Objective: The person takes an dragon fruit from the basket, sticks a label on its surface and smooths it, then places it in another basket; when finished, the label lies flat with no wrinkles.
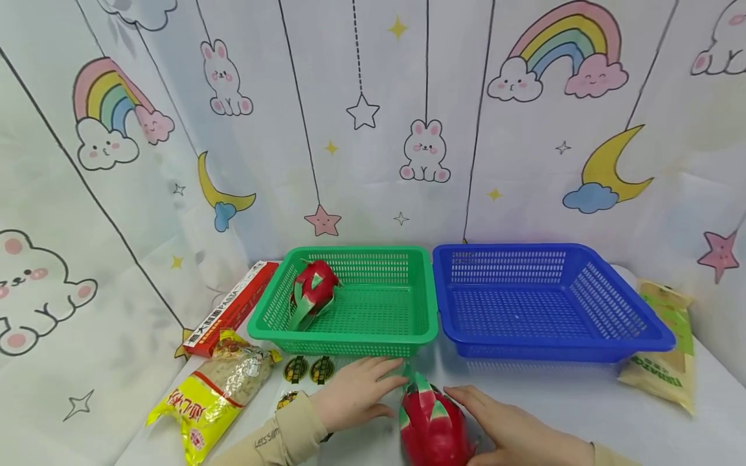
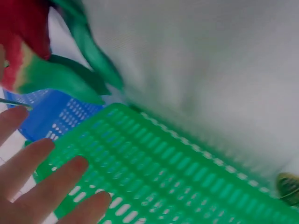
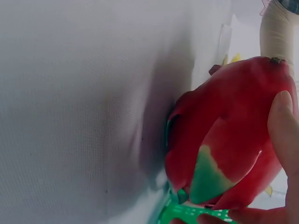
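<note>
A red dragon fruit (image 1: 434, 424) with green-tipped scales is at the front middle of the white table, between the two hands. My left hand (image 1: 355, 391) is at its left side, near its green leaf tips; in the left wrist view its fingers (image 2: 51, 179) are spread and fairly straight. On the fruit's right side my right hand (image 1: 513, 427) reaches with long fingers, and in the right wrist view the thumb (image 3: 282, 121) lies against the red skin. Whether its fingertips touch the fruit cannot be made out. Another dragon fruit (image 1: 317, 291) lies in the green basket (image 1: 373, 340).
A blue basket (image 1: 553, 349) stands beside the green one. To the left lie a yellow snack bag (image 1: 221, 388) and a red pasta box (image 1: 233, 307). Round stickers (image 1: 296, 369) on a sheet lie by the left hand. A tan-green packet (image 1: 664, 362) is partly behind the blue basket.
</note>
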Demonstrator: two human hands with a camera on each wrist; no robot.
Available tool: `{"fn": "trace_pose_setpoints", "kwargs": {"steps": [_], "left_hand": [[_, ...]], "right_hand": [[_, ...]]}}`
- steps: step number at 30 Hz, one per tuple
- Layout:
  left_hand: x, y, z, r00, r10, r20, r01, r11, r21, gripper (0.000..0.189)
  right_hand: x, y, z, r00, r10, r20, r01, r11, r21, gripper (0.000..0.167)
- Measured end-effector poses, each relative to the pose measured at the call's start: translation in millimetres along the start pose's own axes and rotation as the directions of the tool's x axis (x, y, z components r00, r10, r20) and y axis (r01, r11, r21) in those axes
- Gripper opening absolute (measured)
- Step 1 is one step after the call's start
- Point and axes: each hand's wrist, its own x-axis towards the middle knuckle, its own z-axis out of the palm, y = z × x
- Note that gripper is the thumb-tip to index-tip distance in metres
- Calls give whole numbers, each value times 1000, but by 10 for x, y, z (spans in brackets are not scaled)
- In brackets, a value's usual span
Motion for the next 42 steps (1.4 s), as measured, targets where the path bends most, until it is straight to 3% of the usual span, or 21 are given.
{"fn": "trace_pose_setpoints", "kwargs": {"steps": [4, 7, 10, 13, 20, 26, 32, 35, 40, 42], "left_hand": [[-87, -32, 33, 995, -88, 44, 89, 996, -21, 46], [-173, -77, 61, 976, -204, 80, 205, 979, -13, 43], [-281, -150, 107, 942, -320, 98, 318, 947, 37, 40], [-414, -234, 154, 912, -402, 77, 395, 914, 88, 36], [-763, -358, 163, 827, -556, 83, 552, 831, 76, 31], [-944, -380, 175, 760, -636, 133, 631, 771, 81, 31], [-972, -409, 199, 723, -674, 150, 674, 736, 58, 37], [-990, -420, 194, 697, -703, 137, 706, 707, 41, 42], [-1013, -430, 161, 621, -768, 159, 778, 629, 0, 53], [-1021, -432, 158, 596, -785, 166, 796, 605, 1, 58]], "right_hand": [[10, -8, -9, 1000, -14, 27, 13, 999, 34, 75], [14, -8, -10, 999, -6, 36, 5, 999, 42, 75], [16, 1, -11, 999, 8, 40, -9, 999, 36, 75], [18, 6, -5, 999, 17, 40, -18, 999, 33, 76], [18, 5, 8, 999, 8, 45, -9, 1000, 30, 75], [22, 7, 2, 999, 0, 44, -1, 1000, 30, 76], [17, 4, -2, 999, 1, 43, -3, 999, 34, 75], [15, 9, -3, 999, -7, 42, 6, 999, 33, 75], [13, 9, -2, 999, 9, 45, -11, 999, 49, 74], [12, 8, 0, 999, 17, 48, -20, 998, 59, 74]]}}
